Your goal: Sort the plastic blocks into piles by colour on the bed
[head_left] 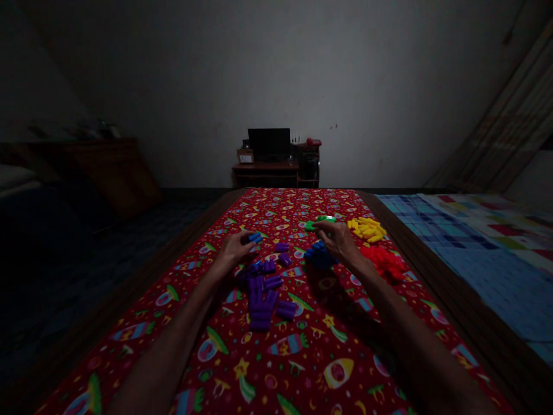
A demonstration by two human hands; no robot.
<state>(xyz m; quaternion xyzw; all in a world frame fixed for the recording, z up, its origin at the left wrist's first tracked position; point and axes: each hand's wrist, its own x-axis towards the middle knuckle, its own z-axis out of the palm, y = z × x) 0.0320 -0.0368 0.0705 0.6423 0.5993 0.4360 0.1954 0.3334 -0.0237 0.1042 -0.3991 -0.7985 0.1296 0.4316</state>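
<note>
My left hand (pixel 235 248) is closed in a pinch on a small blue plastic piece (pixel 254 237), above the left side of the cloth. Below it spreads a loose heap of purple plastic pieces (pixel 260 308), some apart from the rest. My right hand (pixel 339 237) reaches over the far right, its fingertips pinched at a green plastic piece (pixel 310 226). More green pieces (pixel 326 219) lie just behind its fingers. Under that hand sits a pile of blue pieces (pixel 318 255), partly in shadow. Each piece looks like short tubes joined side by side.
To the right of my right hand are a yellow pile (pixel 368 229) and a red pile (pixel 386 262). A red printed cloth (pixel 294 380) covers the long table. Beyond stands a desk with a monitor (pixel 269 144); a bed (pixel 479 253) is at the right.
</note>
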